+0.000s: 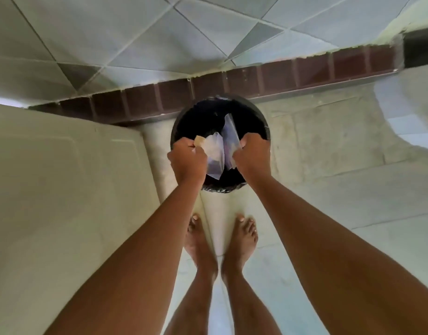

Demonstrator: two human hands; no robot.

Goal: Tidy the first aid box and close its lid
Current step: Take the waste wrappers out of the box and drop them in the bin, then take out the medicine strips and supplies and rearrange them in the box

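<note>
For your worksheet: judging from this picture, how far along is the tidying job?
Done: nothing shown. In hand: left hand and right hand hold clear plastic wrappers over the round black-lined bin. Left: dropping them; the box and its lid are not in view.

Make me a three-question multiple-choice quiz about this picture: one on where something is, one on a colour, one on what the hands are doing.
1. Where are the two hands?
A. Over the open bin
B. On the white surface at the left
C. Down by the feet

2. What colour is the bin's inside?
A. White
B. Black
C. Red

3. What state are the hands in?
A. Both flat and empty
B. Only one holds something
C. Each closed round clear plastic wrapping

Answers:
1 A: the left hand and right hand sit above the bin.
2 B: a black liner shows inside.
3 C: the left hand's grip holds a clear wrapper plus a small tan piece; the right holds another clear wrapper.
</note>
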